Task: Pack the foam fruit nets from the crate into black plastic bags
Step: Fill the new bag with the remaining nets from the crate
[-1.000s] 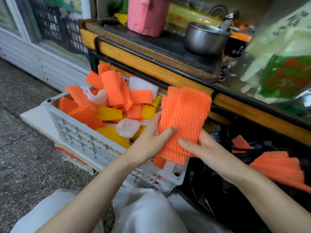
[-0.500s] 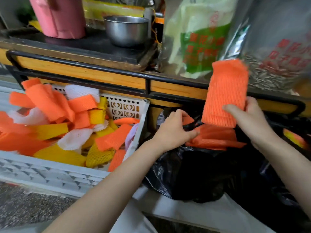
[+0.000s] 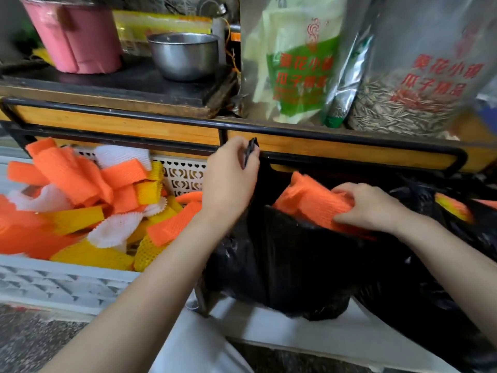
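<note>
Just right of the white perforated plastic crate (image 3: 53, 281), below the wood-and-black-metal surface (image 3: 121, 125), a thin glossy black plastic bag (image 3: 295, 265) sags with its mouth facing up. The left hand (image 3: 231, 179) pinches a fold of the bag's rim between thumb and fingers and lifts it toward the rail, most likely to stretch the limp film into an opening that one hand can fill. The right hand (image 3: 371, 205) has its fingers curled over a flat stacked bundle of orange foam mesh nets (image 3: 309, 200), which lies partly inside the mouth with its far end poking above the near rim. The downward grip seems meant to seat the springy stack low. The bundle looks soft and ribbed, its edges blurred. A loose heap of orange, yellow and white foam nets (image 3: 80, 189) fills the crate on the left, so much packing remains. At the far right, a second black bag (image 3: 484, 232) shows orange and yellow foam at its top.
</note>
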{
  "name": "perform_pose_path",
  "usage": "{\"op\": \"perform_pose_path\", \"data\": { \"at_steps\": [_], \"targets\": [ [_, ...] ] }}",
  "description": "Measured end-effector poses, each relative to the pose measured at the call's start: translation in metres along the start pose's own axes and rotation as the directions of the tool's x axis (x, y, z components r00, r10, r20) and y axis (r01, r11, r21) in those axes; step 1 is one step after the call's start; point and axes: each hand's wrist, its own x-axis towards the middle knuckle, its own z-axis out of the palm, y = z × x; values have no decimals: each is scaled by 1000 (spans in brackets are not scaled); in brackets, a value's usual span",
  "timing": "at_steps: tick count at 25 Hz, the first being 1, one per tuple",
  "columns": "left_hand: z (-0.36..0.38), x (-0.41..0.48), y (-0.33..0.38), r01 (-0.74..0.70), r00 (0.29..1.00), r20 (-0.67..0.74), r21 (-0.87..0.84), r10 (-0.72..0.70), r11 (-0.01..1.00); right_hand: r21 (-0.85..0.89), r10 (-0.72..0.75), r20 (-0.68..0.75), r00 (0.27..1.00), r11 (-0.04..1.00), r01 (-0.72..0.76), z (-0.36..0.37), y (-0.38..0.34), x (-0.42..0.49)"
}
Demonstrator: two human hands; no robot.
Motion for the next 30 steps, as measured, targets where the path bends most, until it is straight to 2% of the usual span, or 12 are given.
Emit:
{"op": "perform_pose_path", "data": {
  "at_steps": [2, 6, 8, 10, 11, 15, 17, 20, 22, 24, 26, 30],
  "targets": [
    [-15, -3, 2, -17, 999, -30, 61, 19, 998, -94, -26, 86, 996, 995, 34, -2, -16, 5],
    [-29, -14, -8, -25, 999, -39, 179, 33, 984, -155, -141, -45, 989, 979, 132, 4, -37, 18],
    [-35, -18, -12, -6, 999, -44, 158, 13, 987, -234, -181, 100, 978, 951, 200, 13, -39, 25],
    [-37, -21, -13, -1, 999, -41, 144, 7, 990, -245, -140, 279, 950, 946, 211, 19, -37, 30],
    [-38, -23, -13, 1, 999, -34, 141, 4, 990, -226, -131, 302, 944, 952, 204, 19, -37, 29],
    [-43, -24, -17, 13, 1000, 16, 85, -15, 996, -133, -217, 137, 966, 963, 236, 0, -46, 18],
    [-46, -23, -20, 25, 996, 83, 16, -26, 1000, -51, -312, -39, 949, 949, 310, -12, -65, 6],
    [-56, -26, -33, 40, 981, 193, -129, -14, 991, 83, -439, -401, 804, 857, 509, -30, -116, -18],
    [-70, -26, -56, 61, 981, 189, -140, -34, 988, 117, -487, -532, 693, 768, 629, -34, -159, -33],
    [-87, -26, -89, 119, 984, 140, -87, -106, 989, 88, -561, -569, 601, 685, 723, -30, -198, -43],
    [-107, -24, -130, 230, 969, 102, -15, -227, 973, 50, -639, -519, 569, 641, 766, -11, -235, -39],
    [-135, -14, -215, 364, 914, 98, 225, -393, 904, 129, -708, -244, 663, 654, 746, 53, -290, 1]
  ]
}}
